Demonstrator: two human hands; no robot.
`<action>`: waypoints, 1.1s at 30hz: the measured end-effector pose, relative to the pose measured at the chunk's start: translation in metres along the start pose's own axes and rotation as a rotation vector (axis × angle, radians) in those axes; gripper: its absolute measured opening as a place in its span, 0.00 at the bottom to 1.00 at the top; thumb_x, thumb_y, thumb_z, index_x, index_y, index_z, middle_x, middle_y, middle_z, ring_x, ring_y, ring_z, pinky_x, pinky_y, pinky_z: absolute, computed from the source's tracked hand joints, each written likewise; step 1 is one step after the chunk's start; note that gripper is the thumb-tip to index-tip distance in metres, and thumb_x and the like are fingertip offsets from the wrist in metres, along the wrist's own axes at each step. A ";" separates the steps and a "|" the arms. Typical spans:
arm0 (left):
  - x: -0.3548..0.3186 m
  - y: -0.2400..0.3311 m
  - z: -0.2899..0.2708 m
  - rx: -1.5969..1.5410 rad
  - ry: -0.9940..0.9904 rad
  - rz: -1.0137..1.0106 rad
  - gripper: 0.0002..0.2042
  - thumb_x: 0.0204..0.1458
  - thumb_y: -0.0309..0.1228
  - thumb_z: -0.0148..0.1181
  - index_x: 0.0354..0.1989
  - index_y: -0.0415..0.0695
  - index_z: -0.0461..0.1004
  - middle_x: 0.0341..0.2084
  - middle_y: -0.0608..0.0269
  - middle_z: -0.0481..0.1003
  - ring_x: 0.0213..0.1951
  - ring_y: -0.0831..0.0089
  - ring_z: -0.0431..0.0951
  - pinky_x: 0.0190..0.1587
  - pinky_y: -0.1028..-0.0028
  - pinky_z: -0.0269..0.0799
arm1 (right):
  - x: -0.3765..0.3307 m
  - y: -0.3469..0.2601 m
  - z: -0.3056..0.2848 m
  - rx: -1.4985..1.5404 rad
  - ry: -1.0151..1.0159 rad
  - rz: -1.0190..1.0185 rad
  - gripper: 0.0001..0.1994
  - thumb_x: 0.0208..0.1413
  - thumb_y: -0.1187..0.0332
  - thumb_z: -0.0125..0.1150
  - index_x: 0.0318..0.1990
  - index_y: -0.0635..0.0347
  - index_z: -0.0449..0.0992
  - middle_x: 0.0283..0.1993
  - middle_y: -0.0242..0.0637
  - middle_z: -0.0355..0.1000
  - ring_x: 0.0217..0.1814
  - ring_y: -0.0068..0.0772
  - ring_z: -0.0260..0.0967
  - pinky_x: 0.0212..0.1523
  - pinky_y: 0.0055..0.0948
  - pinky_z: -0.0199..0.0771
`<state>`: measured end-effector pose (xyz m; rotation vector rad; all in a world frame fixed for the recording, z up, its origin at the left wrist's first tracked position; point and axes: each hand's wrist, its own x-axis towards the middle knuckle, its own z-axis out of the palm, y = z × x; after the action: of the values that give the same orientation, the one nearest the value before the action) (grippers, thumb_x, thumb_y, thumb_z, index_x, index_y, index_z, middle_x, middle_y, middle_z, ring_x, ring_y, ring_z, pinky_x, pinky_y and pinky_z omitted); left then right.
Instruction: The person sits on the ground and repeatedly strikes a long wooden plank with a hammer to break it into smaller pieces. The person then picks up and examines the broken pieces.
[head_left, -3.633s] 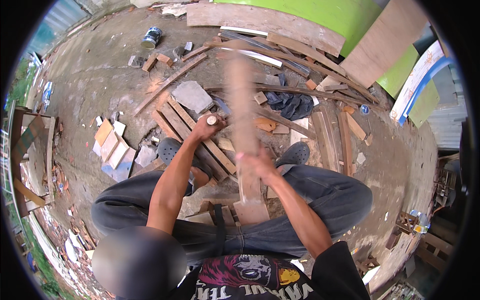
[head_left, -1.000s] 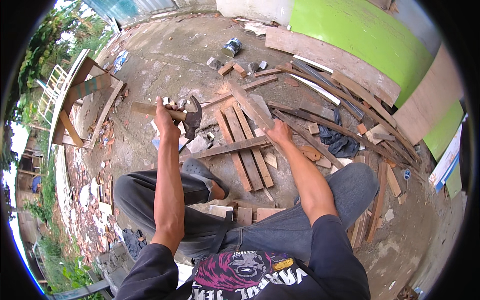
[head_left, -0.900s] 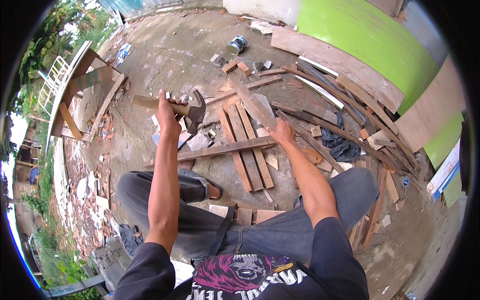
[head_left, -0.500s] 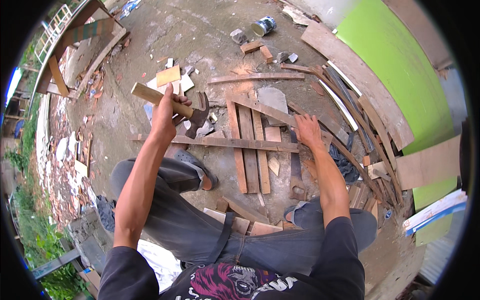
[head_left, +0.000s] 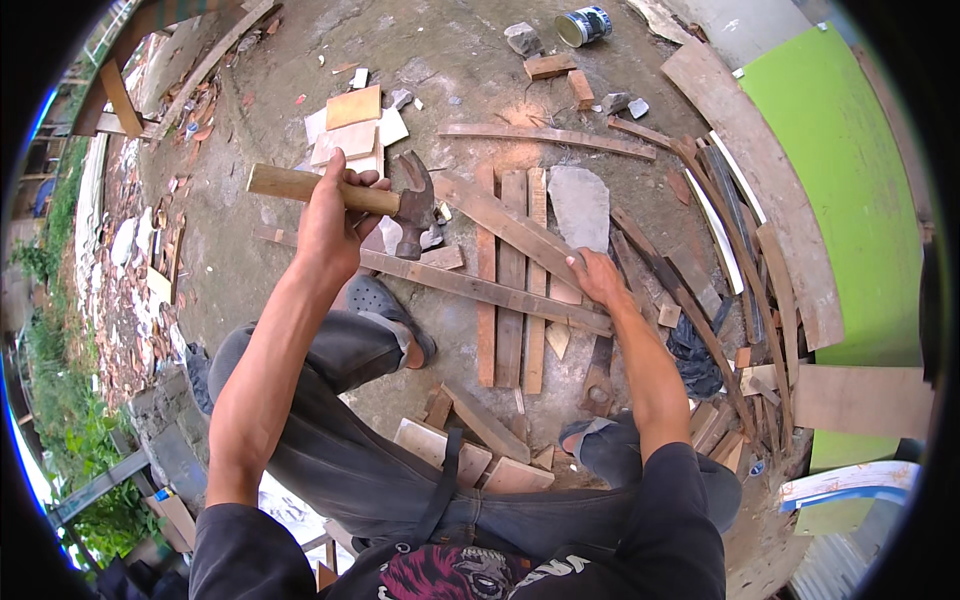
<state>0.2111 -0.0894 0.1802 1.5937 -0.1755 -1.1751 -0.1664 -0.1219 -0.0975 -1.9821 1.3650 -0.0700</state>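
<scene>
Down on the dirt yard, the right hand [head_left: 598,277] presses flat and open on the diagonal slat [head_left: 505,226] to pin it across the plank stack [head_left: 510,290], while the left hand [head_left: 330,215] fist-grips the wooden-handled claw hammer [head_left: 385,203] raised above it.

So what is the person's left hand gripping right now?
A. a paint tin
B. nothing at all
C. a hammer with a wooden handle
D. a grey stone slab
C: the left hand is closed around the wooden handle of a hammer raised above the ground, while the right hand presses down on the angled wooden slat lying across the planks.
</scene>
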 end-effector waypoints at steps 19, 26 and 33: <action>-0.016 -0.016 -0.055 0.093 -0.016 0.002 0.19 0.63 0.54 0.49 0.38 0.49 0.66 0.37 0.64 0.75 0.46 0.70 0.79 0.50 0.63 0.68 | -0.070 -0.099 0.109 -0.370 0.005 -0.082 0.23 0.48 0.63 0.69 0.48 0.61 0.67 0.46 0.50 0.71 0.52 0.55 0.69 0.49 0.51 0.68; -0.030 -0.027 -0.062 0.130 -0.080 -0.073 0.18 0.63 0.53 0.49 0.40 0.50 0.66 0.33 0.66 0.76 0.43 0.71 0.79 0.51 0.60 0.66 | -0.099 -0.111 0.107 -0.127 -0.240 0.017 0.29 0.50 0.49 0.67 0.52 0.63 0.70 0.48 0.58 0.73 0.52 0.58 0.71 0.52 0.49 0.71; -0.029 -0.027 -0.059 0.107 -0.078 -0.039 0.20 0.63 0.53 0.49 0.43 0.47 0.66 0.36 0.64 0.75 0.42 0.70 0.80 0.51 0.60 0.70 | -0.091 -0.096 0.085 -0.387 0.186 -0.088 0.26 0.56 0.46 0.60 0.49 0.61 0.78 0.50 0.53 0.74 0.54 0.54 0.72 0.54 0.50 0.70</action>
<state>0.2287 -0.0211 0.1700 1.6513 -0.2632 -1.2773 -0.0943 0.0156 -0.0748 -2.4083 1.4948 -0.0328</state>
